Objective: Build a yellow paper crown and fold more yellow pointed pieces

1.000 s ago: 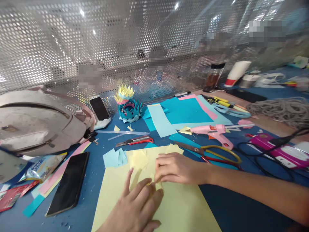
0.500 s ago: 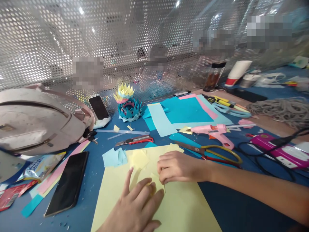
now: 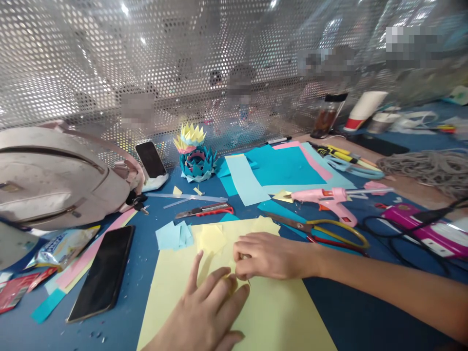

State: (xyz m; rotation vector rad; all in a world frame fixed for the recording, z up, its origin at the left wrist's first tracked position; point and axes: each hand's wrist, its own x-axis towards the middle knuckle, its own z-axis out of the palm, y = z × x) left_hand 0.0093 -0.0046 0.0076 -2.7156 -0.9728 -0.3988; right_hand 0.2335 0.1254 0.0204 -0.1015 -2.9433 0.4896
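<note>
While both press yellow paper, left hand flat, right hand pinching

Both hands on paper sheet at tabletop 6 o'clock. Phone at 8, bag at 10, paper flower at 12, scissors and glue gun at 2.

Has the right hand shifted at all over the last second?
Barely. The right hand stays pinching at the same spot on the big yellow sheet, just left of the scissors; only its fingers adjust beside the left hand.
</note>
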